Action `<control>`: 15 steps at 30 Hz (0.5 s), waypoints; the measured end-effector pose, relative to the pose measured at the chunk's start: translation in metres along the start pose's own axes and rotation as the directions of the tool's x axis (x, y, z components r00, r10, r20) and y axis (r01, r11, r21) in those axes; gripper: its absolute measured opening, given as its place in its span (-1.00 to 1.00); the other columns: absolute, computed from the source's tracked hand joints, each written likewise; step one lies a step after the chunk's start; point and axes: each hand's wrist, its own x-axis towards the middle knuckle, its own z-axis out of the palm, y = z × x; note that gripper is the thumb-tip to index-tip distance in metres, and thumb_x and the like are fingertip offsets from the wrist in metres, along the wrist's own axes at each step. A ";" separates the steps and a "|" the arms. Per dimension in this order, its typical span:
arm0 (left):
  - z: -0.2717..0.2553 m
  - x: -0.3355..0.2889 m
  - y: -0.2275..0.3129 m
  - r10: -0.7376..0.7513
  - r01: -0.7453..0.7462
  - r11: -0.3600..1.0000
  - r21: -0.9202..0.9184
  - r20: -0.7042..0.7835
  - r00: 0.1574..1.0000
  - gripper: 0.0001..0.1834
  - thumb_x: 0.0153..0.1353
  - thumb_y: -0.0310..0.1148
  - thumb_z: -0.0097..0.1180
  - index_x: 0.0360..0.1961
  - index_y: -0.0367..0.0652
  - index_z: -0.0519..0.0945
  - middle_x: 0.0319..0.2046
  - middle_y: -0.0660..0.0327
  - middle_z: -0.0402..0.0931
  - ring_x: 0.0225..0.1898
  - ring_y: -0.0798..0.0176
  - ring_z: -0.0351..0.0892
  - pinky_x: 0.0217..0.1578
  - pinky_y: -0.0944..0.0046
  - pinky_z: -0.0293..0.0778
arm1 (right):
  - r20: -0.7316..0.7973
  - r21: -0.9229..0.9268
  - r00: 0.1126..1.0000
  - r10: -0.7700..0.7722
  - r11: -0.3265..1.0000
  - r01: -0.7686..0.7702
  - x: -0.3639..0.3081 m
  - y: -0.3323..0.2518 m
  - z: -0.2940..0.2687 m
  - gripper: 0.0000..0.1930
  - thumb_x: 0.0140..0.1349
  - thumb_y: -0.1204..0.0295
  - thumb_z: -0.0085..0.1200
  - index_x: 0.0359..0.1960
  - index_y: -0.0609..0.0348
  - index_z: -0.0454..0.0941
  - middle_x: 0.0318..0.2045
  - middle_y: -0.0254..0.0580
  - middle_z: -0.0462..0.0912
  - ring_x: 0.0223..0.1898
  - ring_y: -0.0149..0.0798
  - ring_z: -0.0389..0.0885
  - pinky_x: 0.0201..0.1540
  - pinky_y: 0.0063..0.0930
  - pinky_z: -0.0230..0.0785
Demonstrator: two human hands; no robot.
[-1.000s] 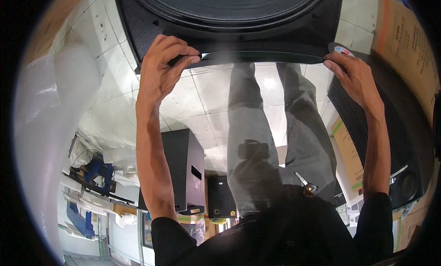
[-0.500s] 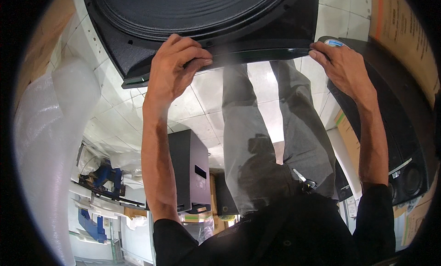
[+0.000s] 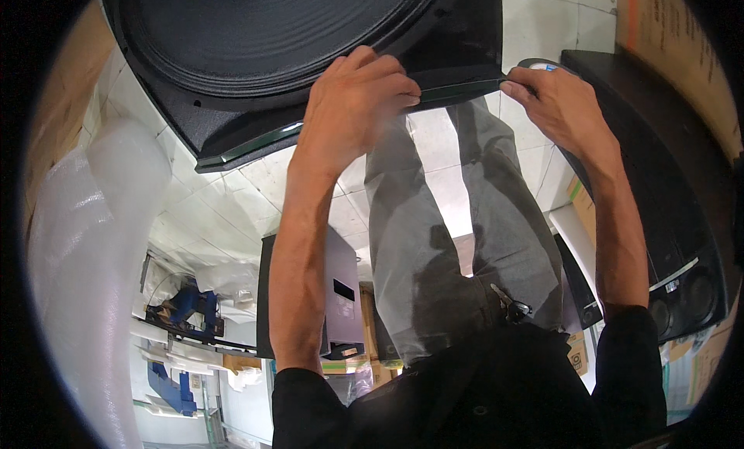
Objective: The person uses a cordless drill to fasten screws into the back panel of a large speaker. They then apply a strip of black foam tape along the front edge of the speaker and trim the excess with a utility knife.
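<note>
A large black speaker cabinet [image 3: 469, 42] with a big round cone [image 3: 287, 30] lies face up at the top of the view. Along its near edge runs a thin, dark strip [image 3: 465, 88] with a greenish shine. My left hand [image 3: 349, 112] rests on this edge, its fingers bent and pressed together over the strip. At the cabinet's near right corner, my right hand [image 3: 562, 108] pinches the strip's end between thumb and forefinger. Partly hidden behind the right hand is a dark roll [image 3: 535, 63] with a white and blue centre, apparently tape.
Bubble wrap [image 3: 93, 216] stands at the left. Another black speaker [image 3: 659, 178] is close by my right arm, with a cardboard box [image 3: 682, 69] beyond it. A dark box-shaped cabinet [image 3: 341, 286] sits on the tiled floor [image 3: 209, 209] behind my left forearm.
My left hand has slid rightward along the cabinet's edge, closer to my right hand. The right hand keeps its pinch at the corner. The cabinet appears farther left in view.
</note>
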 end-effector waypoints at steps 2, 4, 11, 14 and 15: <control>0.007 0.009 0.008 0.009 -0.008 1.000 0.014 -0.004 1.000 -0.85 0.02 -0.35 0.39 -0.32 0.02 0.79 -0.34 0.42 0.64 -0.27 0.30 0.51 -0.24 0.25 0.52 | 0.009 0.009 1.000 0.013 1.000 -0.013 0.001 -0.001 0.000 -0.66 0.41 0.10 0.02 -0.13 0.02 0.75 -0.34 -0.09 0.76 -0.29 0.03 0.74 -0.14 -0.10 0.54; 0.014 0.016 0.018 0.002 -0.003 0.998 0.056 0.014 1.000 -0.87 0.04 -0.35 0.38 -0.33 0.02 0.79 -0.34 0.42 0.64 -0.28 0.30 0.50 -0.25 0.24 0.51 | 0.051 0.013 0.998 0.047 0.999 -0.047 0.003 -0.003 0.000 -0.67 0.40 0.11 0.03 -0.14 0.02 0.76 -0.36 -0.08 0.76 -0.30 0.04 0.74 -0.15 -0.10 0.55; 0.028 0.034 0.039 -0.059 0.059 0.998 0.002 -0.046 0.997 -0.92 0.02 -0.38 0.38 -0.40 -0.03 0.76 -0.39 0.40 0.62 -0.32 0.27 0.50 -0.30 0.21 0.48 | 0.080 0.012 0.996 0.040 0.999 -0.041 0.010 -0.003 0.002 -0.62 0.40 0.06 0.04 -0.09 0.05 0.75 -0.39 -0.05 0.76 -0.30 0.02 0.74 -0.10 -0.13 0.55; 0.034 0.038 0.043 -0.111 0.111 0.994 0.000 -0.057 0.992 -0.92 -0.01 -0.40 0.38 -0.43 -0.06 0.74 -0.42 0.37 0.61 -0.34 0.25 0.51 -0.31 0.20 0.48 | 0.051 0.031 0.999 0.019 0.999 -0.020 0.012 0.001 0.006 -0.64 0.36 0.09 0.06 -0.07 0.02 0.76 -0.38 0.02 0.76 -0.27 0.07 0.75 -0.10 -0.10 0.56; 0.036 0.039 0.044 -0.106 0.107 0.994 0.006 -0.060 0.993 -0.92 -0.02 -0.41 0.38 -0.44 -0.07 0.74 -0.43 0.36 0.61 -0.34 0.23 0.51 -0.31 0.20 0.48 | 0.074 0.039 0.997 0.026 0.999 -0.029 0.012 0.003 0.007 -0.63 0.36 0.09 0.07 -0.05 0.02 0.75 -0.37 0.03 0.76 -0.26 0.08 0.75 -0.09 -0.10 0.56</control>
